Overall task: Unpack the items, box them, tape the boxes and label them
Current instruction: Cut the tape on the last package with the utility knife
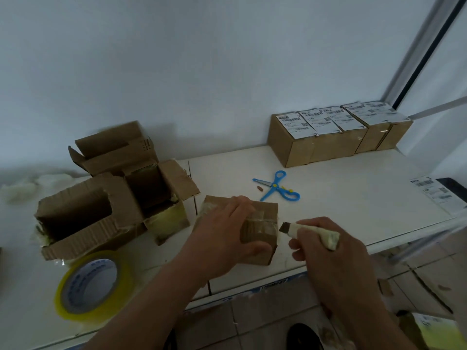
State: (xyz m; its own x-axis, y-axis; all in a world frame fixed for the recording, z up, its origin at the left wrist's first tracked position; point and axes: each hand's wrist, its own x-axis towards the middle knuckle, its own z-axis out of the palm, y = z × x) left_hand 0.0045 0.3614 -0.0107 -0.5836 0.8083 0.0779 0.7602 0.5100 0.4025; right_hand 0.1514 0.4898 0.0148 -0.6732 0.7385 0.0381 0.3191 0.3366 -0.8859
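Gripping a small taped cardboard box (255, 231) from above, the left hand (227, 233) had its fingers spread over the top and its thumb curled down the near face, holding the box on the white table (341, 198) just below the middle of the view. At three o'clock from the box the right hand (328, 246) curled its fingers round a tape-wrapped knife (310, 231), whose dark blade pointed at the box's right edge (whether it touched, I could not tell). Blue scissors (278, 186) lay at one o'clock from the box. Two opened boxes (113, 198) stood at nine to ten o'clock, with a roll of yellowish tape (93, 284) at eight o'clock. A row of labelled boxes (336, 133) sat against the wall at one o'clock, well apart, and loose labels (437, 193) lay at three o'clock by the table's edge.
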